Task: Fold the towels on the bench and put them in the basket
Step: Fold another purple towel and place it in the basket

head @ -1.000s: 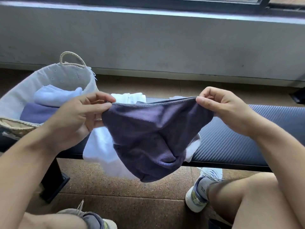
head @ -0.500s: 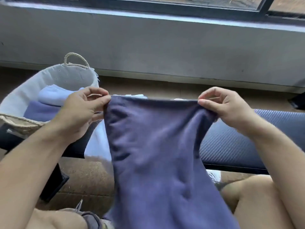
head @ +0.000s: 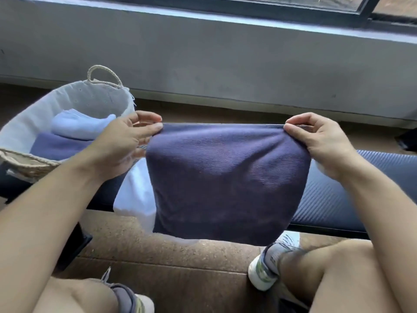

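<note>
I hold the navy towel (head: 228, 184) up in front of me by its top edge, above the near edge of the desk (head: 338, 199). My left hand (head: 121, 145) pinches the top left corner: thumb and forefinger are closed tight on the hem, the fingers (head: 147, 116) curled over the cloth from behind. My right hand (head: 320, 141) pinches the top right corner the same way, its fingers (head: 300, 118) bent down onto the hem with the thumb pressed against them. Between the two pinches the top edge runs nearly straight and taut. The towel hangs free below both hands, its lower edge past the desk's near edge and over the floor (head: 171, 263).

Behind the navy towel a white towel (head: 135, 195) lies on the desk and drapes over the near edge, partly hidden. The basket (head: 27, 161) stands at the left end of the desk, just beside my left hand. Inside it a light blue towel (head: 79, 125) lies folded on top of a purple towel (head: 56, 145). My knees and shoes (head: 268, 265) show at the bottom of the view.
</note>
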{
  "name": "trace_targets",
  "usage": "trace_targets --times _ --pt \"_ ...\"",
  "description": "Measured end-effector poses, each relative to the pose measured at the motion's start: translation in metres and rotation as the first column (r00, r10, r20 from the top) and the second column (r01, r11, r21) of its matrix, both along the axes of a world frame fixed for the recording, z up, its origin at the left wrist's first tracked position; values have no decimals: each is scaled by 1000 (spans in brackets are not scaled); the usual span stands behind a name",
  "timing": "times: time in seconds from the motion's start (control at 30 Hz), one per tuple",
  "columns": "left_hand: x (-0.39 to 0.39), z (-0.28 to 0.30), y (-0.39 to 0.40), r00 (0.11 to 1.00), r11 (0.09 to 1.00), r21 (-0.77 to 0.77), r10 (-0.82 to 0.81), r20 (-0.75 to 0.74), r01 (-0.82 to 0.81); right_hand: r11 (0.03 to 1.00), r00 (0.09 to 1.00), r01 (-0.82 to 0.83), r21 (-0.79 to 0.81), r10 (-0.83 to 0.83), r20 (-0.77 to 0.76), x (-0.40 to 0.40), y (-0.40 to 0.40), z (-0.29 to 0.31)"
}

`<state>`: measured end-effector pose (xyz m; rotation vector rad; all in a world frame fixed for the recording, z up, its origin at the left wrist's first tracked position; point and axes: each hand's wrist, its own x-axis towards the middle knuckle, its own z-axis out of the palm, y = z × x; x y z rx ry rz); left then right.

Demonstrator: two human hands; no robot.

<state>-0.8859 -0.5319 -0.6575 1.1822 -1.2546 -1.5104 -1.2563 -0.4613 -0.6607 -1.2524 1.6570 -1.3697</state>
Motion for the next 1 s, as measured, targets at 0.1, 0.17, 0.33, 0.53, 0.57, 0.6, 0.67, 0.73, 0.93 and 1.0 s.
trace_targets --times 0.1,0.17,0.33,0.53,0.57,0.6,0.67,0.73,0.93,1.0 --pt "-3 -16 2 908 980 -185 16 419 68 995 981 58 85 -41 -188 -3 -5 -15" --pt "-9 -22 0 888 970 -240 88 452 27 989 975 91 118 -65 -211 -4 -12 -23" --pt "-29 -19 -8 916 920 -343 292 275 -190 980 955 188 -65 -198 -219 1 -33 -27" --pt "-41 -17 -33 923 892 -255 385 -5 -373 948 897 252 -193 -304 -322 5 -54 -36" --pt "-44 -22 -37 925 899 -242 379 14 -365 951 866 269 -155 -309 -394 4 -57 -44" --pt "-48 -29 -40 928 909 -231 368 51 -347 953 843 282 -109 -300 -447 3 -59 -52" --pt "-53 -44 -46 928 922 -216 353 123 -322 957 823 291 -20 -261 -505 2 -61 -68" --pt "-57 -55 -52 919 925 -192 359 162 -327 948 805 316 26 -253 -537 2 -63 -74" --pt "-66 -72 -61 862 917 -305 361 356 -258 928 745 371 16 -288 -602 4 -74 -73" --pt "-70 -78 -59 833 937 -311 295 468 -157 929 725 364 63 -240 -646 5 -75 -76"
